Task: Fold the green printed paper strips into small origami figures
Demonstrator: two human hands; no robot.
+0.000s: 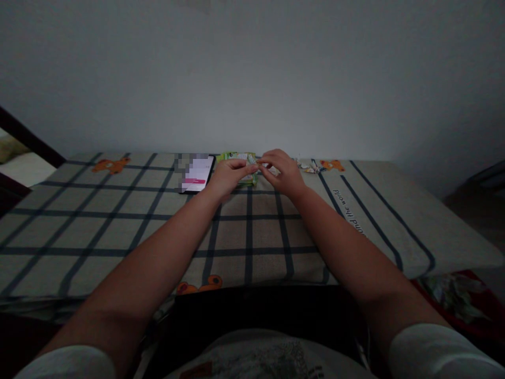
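My left hand (229, 176) is closed in a pinch, thumb against forefinger, over the far middle of the table. Facing it, my right hand (284, 172) also pinches, its fingertips meeting those of the left. Whatever sits between the fingertips is too small and dim to make out. Just behind and below my hands lies a green and white plastic packet (239, 156), partly hidden by my left hand. Right of my right hand lie some crumpled small wrappers (310, 167). A phone (197, 173) with a lit screen rests left of my left hand.
A checked cloth with bear prints covers the table (118, 226), which meets a plain wall (252, 79) at the back. A red container (469, 300) with crumpled wrappers in it stands low at the right. Dark wooden bars (31, 134) are at the left.
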